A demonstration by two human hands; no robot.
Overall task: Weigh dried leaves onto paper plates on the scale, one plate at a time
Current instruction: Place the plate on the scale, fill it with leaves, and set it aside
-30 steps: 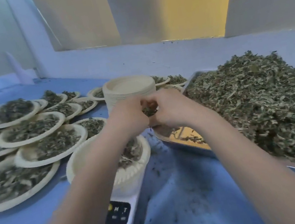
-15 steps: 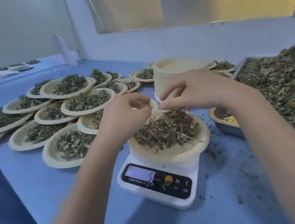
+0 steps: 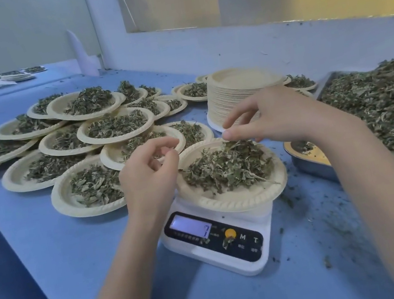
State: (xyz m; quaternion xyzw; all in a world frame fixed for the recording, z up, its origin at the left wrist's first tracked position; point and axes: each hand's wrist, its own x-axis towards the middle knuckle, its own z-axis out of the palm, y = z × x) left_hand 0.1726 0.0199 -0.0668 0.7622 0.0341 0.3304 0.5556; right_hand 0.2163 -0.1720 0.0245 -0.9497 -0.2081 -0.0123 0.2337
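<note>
The cream paper plate [image 3: 235,199] of dried green leaves [image 3: 228,166] sits on the white digital scale [image 3: 217,243], as before. The left hand [image 3: 148,172], loosely curled and empty, has drawn back to the plate's left rim. The right hand [image 3: 272,117] still hovers over the pile, fingers now spread wider, holding nothing visible.

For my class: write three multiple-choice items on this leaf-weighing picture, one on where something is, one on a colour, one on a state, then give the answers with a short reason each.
1. Where is the stack of empty plates?
A. Behind the scale, beyond the right hand
B. On the floor
C. On top of the metal tray

2. What colour is the table cover?
A. Red
B. Blue
C. Black

3. What is the state of the plate on the scale?
A. Empty
B. Upside down
C. Holding a pile of dried leaves

Answers:
1 A: the stack rises past the right hand, farther from the camera than the scale.
2 B: the cover shows blue all round the scale.
3 C: leaves are heaped in the upright plate, with the left hand beside its rim.
</note>
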